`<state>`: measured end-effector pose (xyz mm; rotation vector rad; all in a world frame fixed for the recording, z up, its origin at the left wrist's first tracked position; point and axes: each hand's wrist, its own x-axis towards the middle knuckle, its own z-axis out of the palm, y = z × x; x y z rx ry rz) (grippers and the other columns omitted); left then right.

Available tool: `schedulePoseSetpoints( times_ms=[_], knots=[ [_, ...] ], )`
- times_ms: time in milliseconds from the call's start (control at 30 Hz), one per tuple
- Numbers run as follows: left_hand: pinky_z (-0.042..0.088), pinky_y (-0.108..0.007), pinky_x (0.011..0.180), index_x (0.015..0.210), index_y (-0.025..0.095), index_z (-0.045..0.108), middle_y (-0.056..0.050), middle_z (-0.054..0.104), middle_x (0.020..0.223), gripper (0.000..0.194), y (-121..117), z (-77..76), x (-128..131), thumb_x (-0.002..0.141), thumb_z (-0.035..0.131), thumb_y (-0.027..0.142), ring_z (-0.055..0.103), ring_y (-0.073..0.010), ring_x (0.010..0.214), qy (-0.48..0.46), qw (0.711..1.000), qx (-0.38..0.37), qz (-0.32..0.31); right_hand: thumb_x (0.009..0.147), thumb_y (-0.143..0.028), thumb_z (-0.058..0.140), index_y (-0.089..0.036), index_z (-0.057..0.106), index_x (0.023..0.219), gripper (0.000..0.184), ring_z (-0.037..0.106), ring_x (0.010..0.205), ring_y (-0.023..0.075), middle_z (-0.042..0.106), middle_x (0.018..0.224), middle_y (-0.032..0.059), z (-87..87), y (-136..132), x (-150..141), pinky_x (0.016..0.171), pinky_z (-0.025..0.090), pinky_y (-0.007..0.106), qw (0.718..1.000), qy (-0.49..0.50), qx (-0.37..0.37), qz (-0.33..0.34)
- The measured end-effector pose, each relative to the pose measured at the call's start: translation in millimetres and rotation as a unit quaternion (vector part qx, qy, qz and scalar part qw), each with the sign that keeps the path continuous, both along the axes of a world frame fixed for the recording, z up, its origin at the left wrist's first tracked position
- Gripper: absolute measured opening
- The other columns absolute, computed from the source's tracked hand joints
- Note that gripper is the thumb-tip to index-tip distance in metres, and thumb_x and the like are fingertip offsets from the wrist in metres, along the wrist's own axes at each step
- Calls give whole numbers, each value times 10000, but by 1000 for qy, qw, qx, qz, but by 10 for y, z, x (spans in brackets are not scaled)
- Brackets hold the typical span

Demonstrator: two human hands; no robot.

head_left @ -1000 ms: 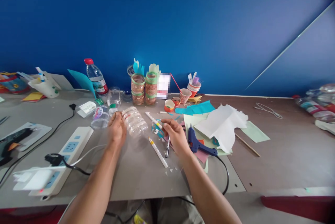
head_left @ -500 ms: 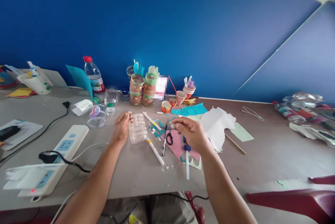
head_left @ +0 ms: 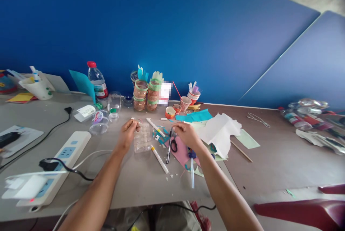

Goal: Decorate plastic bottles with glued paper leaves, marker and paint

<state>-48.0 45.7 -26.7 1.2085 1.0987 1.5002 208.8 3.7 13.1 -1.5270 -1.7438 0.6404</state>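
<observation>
With our left hand (head_left: 127, 134) we pinch the clear ribbed plastic (head_left: 142, 140) by its upper left edge over the tabletop (head_left: 140, 184), presumably so most of it is uncovered. Our right hand (head_left: 185, 134) hovers near the black pen (head_left: 169, 148) and scissors (head_left: 174, 151); we cannot tell whether its fingers close on anything.

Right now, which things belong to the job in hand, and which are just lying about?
Likely for the job:
- clear ridged plastic piece, held by the left hand
- black pen and scissors, near the right hand

Seemingly lying about:
- red-capped bottle
- power strip
- wooden stick
- white looped cable
</observation>
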Motion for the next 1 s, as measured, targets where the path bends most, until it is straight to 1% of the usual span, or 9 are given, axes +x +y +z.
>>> schedulePoseSetpoints(
  times_ms=[133, 200, 333, 467, 567, 667, 767, 900, 1000],
  knots=[
    [430, -286, 623, 575, 209, 561, 16, 510, 581, 452, 3, 36, 9, 678, 725, 618, 494, -155, 604, 20, 1000, 4, 4, 893, -192, 469, -193, 756, 865, 289, 662, 842, 177, 754, 889, 36, 66, 148, -189, 769, 469, 249, 988, -146, -44, 17],
    [427, -283, 617, 574, 208, 562, 19, 507, 572, 451, 1, 45, 6, 685, 715, 618, 489, -153, 597, 27, 1000, 7, 8, 895, -159, 472, -196, 760, 861, 292, 671, 861, 175, 762, 911, 38, 86, 251, -255, 768, 461, 240, 981, -182, -61, 24],
    [395, -278, 593, 561, 210, 551, 21, 500, 544, 453, 4, 38, -4, 704, 686, 618, 475, -152, 584, 34, 999, 17, 22, 909, -172, 510, -169, 760, 902, 250, 688, 878, 212, 769, 928, 91, 27, 414, -344, 734, 449, 265, 969, -230, -92, 23],
    [381, -280, 594, 548, 214, 539, 16, 513, 536, 444, 8, 36, -13, 719, 673, 602, 466, -154, 586, 32, 998, 28, 39, 898, -227, 570, -173, 738, 996, 202, 689, 1010, 259, 755, 1093, 136, -97, 458, -487, 777, 464, 293, 958, -263, -112, 29],
    [380, -274, 587, 537, 215, 517, 14, 503, 544, 444, 17, 41, -28, 731, 663, 586, 455, -149, 587, 21, 998, 33, 58, 833, -152, 599, -167, 724, 995, 205, 691, 1031, 278, 740, 1136, 158, -173, 470, -620, 794, 473, 312, 955, -265, -129, 29],
    [362, -262, 550, 544, 215, 487, 22, 469, 542, 451, 39, 34, -45, 738, 656, 585, 429, -134, 559, 2, 997, 25, 77, 752, -64, 603, -153, 710, 898, 202, 695, 986, 276, 746, 1073, 164, -208, 497, -698, 788, 469, 314, 962, -234, -139, 22],
    [348, -252, 521, 555, 214, 465, 29, 443, 536, 464, 63, 16, -49, 731, 665, 593, 405, -120, 529, -16, 996, 13, 85, 737, -55, 568, -157, 657, 781, 142, 675, 961, 256, 740, 994, 146, -203, 524, -683, 769, 453, 304, 977, -167, -134, 4],
    [374, -243, 528, 559, 207, 477, 26, 456, 564, 459, 62, 12, -29, 704, 695, 584, 422, -112, 539, -34, 996, 3, 81, 746, -122, 513, -189, 549, 739, 76, 631, 803, 195, 685, 825, 78, -166, 521, -577, 669, 434, 271, 990, -12, -135, -26],
    [385, -244, 530, 555, 206, 495, 27, 459, 573, 430, 46, 29, -11, 692, 703, 556, 425, -112, 543, -38, 996, -2, 78, 735, -213, 481, -206, 503, 759, 33, 545, 596, 140, 625, 733, 34, -140, 462, -508, 541, 397, 248, 976, 139, -167, -16]
  ],
)
